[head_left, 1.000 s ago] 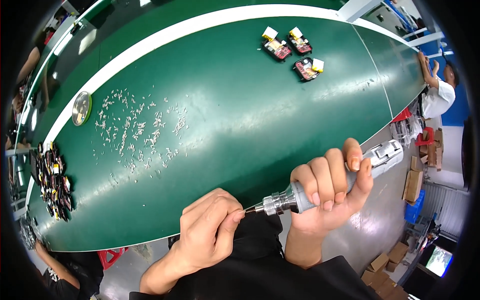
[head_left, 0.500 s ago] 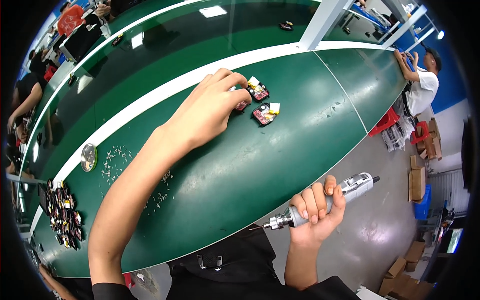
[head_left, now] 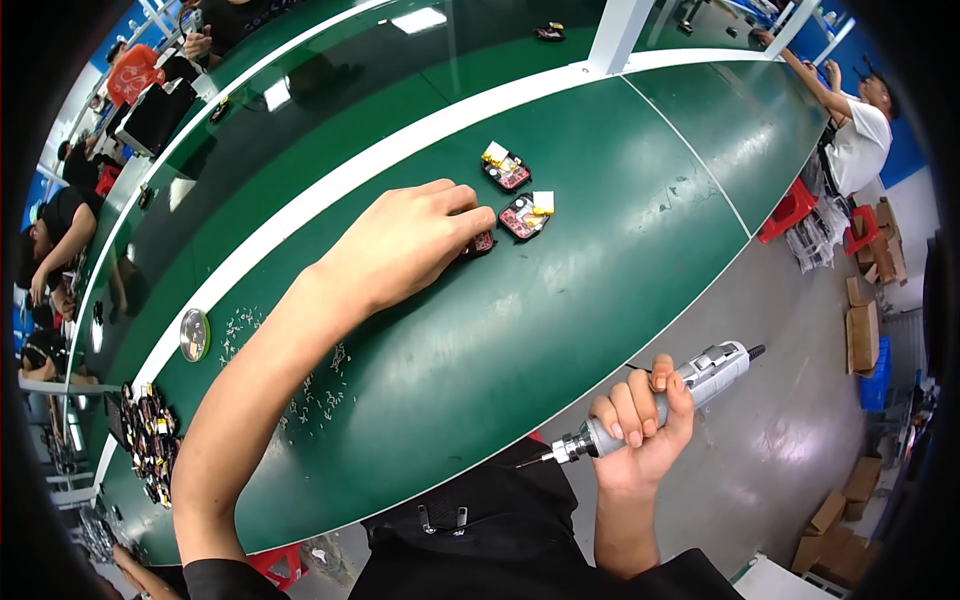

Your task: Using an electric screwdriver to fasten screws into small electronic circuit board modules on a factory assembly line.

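Observation:
My left hand reaches across the green worktable, its fingers closed over a small black casing with a red circuit board. The hand covers most of that casing. Just past my fingertips lie two similar open casings: one farther off, the other to the right. Each has a red board and a white-and-yellow piece on top. My right hand grips a grey electric screwdriver beyond the table's near edge. The tool's thin bit points left, and a black cord leaves its other end.
Small whitish bits are scattered by my left forearm. A round shallow dish and a pile of casings sit at the left. Beyond a white rail runs a dark green surface. A person works at the far right.
My left hand has drawn its casing nearer to me, away from the other two. My right hand still holds the screwdriver in much the same pose. The whole view has shifted slightly.

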The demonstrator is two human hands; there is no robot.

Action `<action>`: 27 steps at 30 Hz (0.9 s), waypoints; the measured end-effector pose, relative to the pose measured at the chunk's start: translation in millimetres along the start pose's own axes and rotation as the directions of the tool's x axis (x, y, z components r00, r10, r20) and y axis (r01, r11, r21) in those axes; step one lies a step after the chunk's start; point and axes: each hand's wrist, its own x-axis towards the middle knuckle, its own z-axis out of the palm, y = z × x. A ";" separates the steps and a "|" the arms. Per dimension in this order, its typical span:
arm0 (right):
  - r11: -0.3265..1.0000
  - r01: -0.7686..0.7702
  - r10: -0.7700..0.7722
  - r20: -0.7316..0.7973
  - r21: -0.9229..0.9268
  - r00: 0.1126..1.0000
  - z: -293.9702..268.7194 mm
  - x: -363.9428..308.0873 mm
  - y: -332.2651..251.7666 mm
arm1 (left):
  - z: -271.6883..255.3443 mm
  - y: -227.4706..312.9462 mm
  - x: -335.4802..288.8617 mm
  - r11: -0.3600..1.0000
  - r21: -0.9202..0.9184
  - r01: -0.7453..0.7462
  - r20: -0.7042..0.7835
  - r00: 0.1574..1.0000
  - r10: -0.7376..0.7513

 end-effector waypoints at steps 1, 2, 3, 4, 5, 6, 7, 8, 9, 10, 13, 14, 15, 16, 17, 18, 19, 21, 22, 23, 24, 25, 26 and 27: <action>1.000 -0.021 0.022 0.022 -0.004 1.000 -1.3 -2.0 1.2 | -0.8 6.5 -1.4 1.000 -0.014 -0.004 0.014 1.000 0.004; 0.999 -0.041 0.041 0.061 -0.007 0.997 -1.7 -4.9 2.8 | -4.1 14.8 -3.3 1.000 -0.001 -0.015 0.048 0.999 0.015; 0.999 -0.038 0.038 0.039 -0.005 0.999 -1.5 -7.2 4.8 | -4.6 23.1 -6.5 1.000 0.011 -0.027 0.082 0.996 0.026; 0.995 -0.098 0.098 0.080 -0.012 0.992 -0.3 -10.8 9.4 | -3.6 33.8 -16.8 0.999 0.032 -0.043 0.047 0.998 0.042; 0.989 -0.146 0.148 0.115 -0.021 0.982 -1.3 -14.1 15.0 | -0.9 45.8 -25.3 0.997 0.024 -0.074 0.049 0.996 0.073; 0.982 -0.184 0.187 0.110 -0.032 0.976 -1.8 -17.8 20.8 | -1.7 60.6 -34.1 0.994 0.030 -0.102 0.078 0.992 0.099; 0.976 -0.216 0.219 0.131 -0.035 0.967 -0.9 -22.2 25.9 | -4.1 75.9 -42.9 0.991 0.027 -0.129 0.100 0.987 0.125; 0.965 -0.259 0.262 0.132 -0.039 0.956 -0.6 -25.9 30.0 | -1.5 89.0 -50.9 0.992 0.040 -0.123 0.109 0.987 0.118; 0.952 -0.303 0.306 0.132 -0.041 0.943 -0.1 -29.2 34.9 | 0.3 99.6 -57.6 0.992 0.053 -0.117 0.118 0.987 0.110; 0.946 -0.323 0.325 0.155 -0.038 0.933 -1.6 -30.9 40.3 | -2.0 106.7 -60.2 0.995 0.030 -0.090 0.133 0.987 0.085; 0.927 -0.373 0.375 0.144 -0.045 0.916 -3.4 -42.7 52.7 | 7.4 115.0 -62.7 0.995 -0.090 -0.036 -0.038 0.999 0.033; 0.914 -0.406 0.401 0.121 0.016 0.908 -4.5 -46.6 54.4 | 10.8 113.8 -65.0 0.987 -0.150 -0.049 -0.035 0.998 0.044; 0.914 -0.406 0.401 0.111 0.016 0.909 -4.3 -49.7 56.4 | 14.0 115.1 -67.6 0.986 -0.160 -0.048 -0.033 0.999 0.043; 0.917 -0.399 0.398 0.076 -0.008 0.914 -3.1 -51.2 58.7 | 16.5 116.5 -69.0 0.983 -0.176 -0.049 -0.037 0.998 0.043; 0.920 -0.391 0.393 0.040 -0.032 0.919 -2.2 -52.7 60.7 | 18.1 118.1 -69.7 0.980 -0.192 -0.051 -0.042 0.998 0.043; 0.921 -0.389 0.389 0.008 -0.032 0.921 -2.6 -55.0 62.5 | 18.9 120.4 -69.9 0.979 -0.198 -0.052 -0.042 0.998 0.044; 0.921 -0.388 0.389 0.004 -0.032 0.921 -2.5 -55.7 63.4 | 20.1 123.3 -70.6 0.988 -0.136 -0.071 -0.069 0.996 0.062; 0.930 -0.360 0.359 -0.035 -0.074 0.933 -1.6 -56.7 64.1 | 20.7 127.4 -73.3 0.993 -0.078 -0.090 -0.096 0.992 0.083; 0.930 -0.359 0.357 -0.043 -0.075 0.933 -2.4 -57.2 64.3 | 19.9 129.9 -74.6 0.994 0.001 -0.112 -0.080 0.991 0.112; 0.933 -0.346 0.343 -0.047 -0.095 0.938 -3.2 -57.0 64.5 | 19.9 132.2 -76.1 0.988 0.079 -0.135 -0.062 0.988 0.140; 0.935 -0.334 0.330 -0.051 -0.116 0.943 -3.9 -57.0 64.5 | 20.9 134.2 -77.4 0.982 0.126 -0.140 -0.065 0.987 0.149; 0.935 -0.335 0.331 -0.055 -0.119 0.942 -4.0 -57.0 64.1 | 21.6 137.3 -78.5 0.983 0.120 -0.137 -0.068 0.987 0.146; 0.934 -0.335 0.330 -0.057 -0.127 0.942 -3.7 -57.1 63.5 | 22.4 140.9 -79.2 0.986 0.135 -0.100 -0.065 0.992 0.110; 0.932 -0.335 0.330 -0.058 -0.136 0.942 -3.1 -57.1 62.8 | 23.1 144.1 -79.9 0.987 0.149 -0.062 -0.063 0.995 0.072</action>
